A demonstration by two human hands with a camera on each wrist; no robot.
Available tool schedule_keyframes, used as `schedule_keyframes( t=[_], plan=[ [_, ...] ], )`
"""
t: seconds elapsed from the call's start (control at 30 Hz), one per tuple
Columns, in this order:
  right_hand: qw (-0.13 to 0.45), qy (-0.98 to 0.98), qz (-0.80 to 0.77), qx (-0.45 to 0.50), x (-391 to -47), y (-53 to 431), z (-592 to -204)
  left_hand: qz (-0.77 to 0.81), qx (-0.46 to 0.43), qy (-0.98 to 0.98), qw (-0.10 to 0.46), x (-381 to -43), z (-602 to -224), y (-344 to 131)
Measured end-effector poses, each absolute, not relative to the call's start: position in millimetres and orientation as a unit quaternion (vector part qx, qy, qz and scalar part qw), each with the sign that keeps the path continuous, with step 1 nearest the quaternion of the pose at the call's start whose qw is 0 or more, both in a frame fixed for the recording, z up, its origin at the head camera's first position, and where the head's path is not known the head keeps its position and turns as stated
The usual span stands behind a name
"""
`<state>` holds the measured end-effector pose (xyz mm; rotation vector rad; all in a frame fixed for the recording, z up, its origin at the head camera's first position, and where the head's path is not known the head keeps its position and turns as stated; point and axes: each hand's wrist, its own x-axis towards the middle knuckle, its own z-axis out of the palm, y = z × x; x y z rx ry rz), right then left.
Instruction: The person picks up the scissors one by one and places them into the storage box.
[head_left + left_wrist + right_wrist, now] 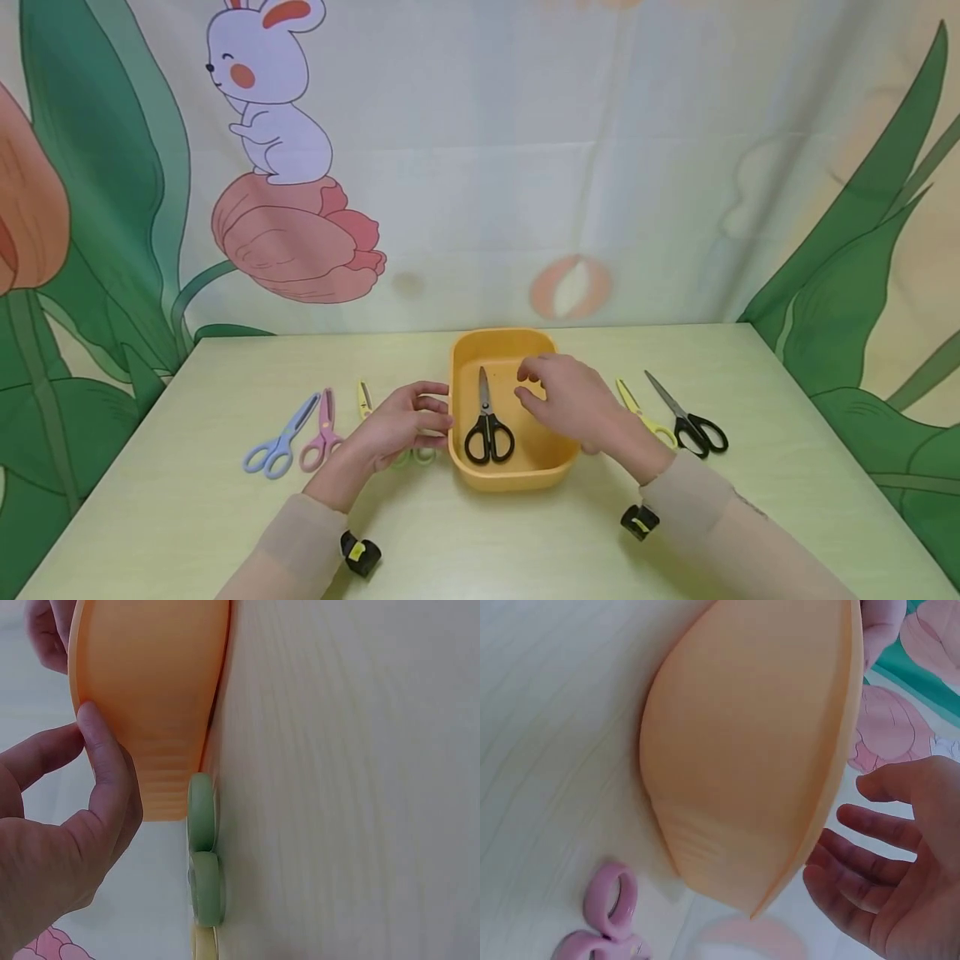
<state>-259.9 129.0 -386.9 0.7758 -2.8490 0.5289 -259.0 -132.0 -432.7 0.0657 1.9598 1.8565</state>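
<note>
In the head view, my left hand (401,421) is at the left side of a yellow-orange plastic tray (510,482). Its bent fingertips touch the outer wall, right at the rim, as the left wrist view also shows. My right hand (570,396) hovers over the tray's right side, fingers loosely curved around nothing. Inside the tray lies a pair of black-handled scissors (489,437), blades pointing away from me. Beside the tray, green scissors handles (201,814) rest on the table, partly covered by my left hand in the head view. Pink scissors handles (611,900) lie on its right.
Blue scissors (281,442), pink scissors (324,429) and yellow scissors (364,398) lie left of the tray. Yellow-green scissors (641,417) and black-handled scissors (693,429) lie to its right. A printed curtain (480,167) hangs behind the table (187,517).
</note>
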Motion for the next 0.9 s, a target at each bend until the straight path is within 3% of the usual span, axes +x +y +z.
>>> schedule_keyframes(
  t=[0.5, 0.9],
  plan=[
    [0.092, -0.948, 0.223, 0.206, -257, 183, -382, 0.673, 0.024, 0.705, 0.221, -259, -431, -133],
    [-0.011, -0.975, 0.163, 0.153, -251, 272, -404, 0.671, 0.02, 0.707, 0.223, -258, -430, -133]
  ],
)
